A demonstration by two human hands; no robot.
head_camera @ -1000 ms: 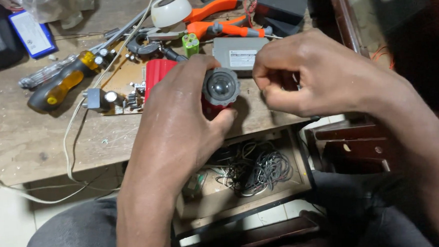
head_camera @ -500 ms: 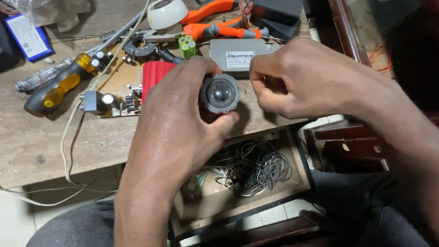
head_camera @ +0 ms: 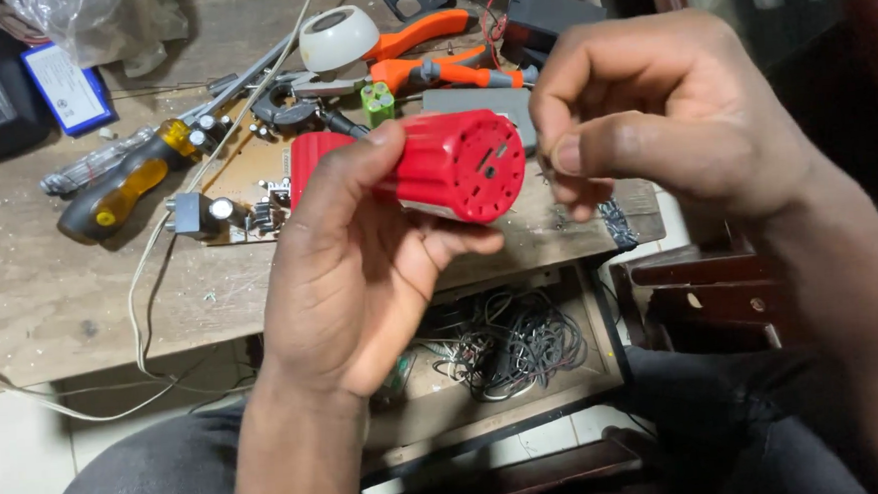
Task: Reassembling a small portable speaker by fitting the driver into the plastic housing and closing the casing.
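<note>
The left hand (head_camera: 360,271) closes firmly around a red ribbed plastic cylinder (head_camera: 450,166), held above the wooden workbench (head_camera: 51,297). It seems light and rigid; the ribs give grip. The right hand (head_camera: 652,115) pinches beside it, contents unclear.

Tool clutter (head_camera: 350,81) behind; bare wood (head_camera: 41,298) left.

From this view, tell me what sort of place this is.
Most likely a small electronics repair bench. A worn wooden table carries a bare circuit board, a screwdriver and orange pliers, and an open drawer underneath is full of tangled wires.
</note>
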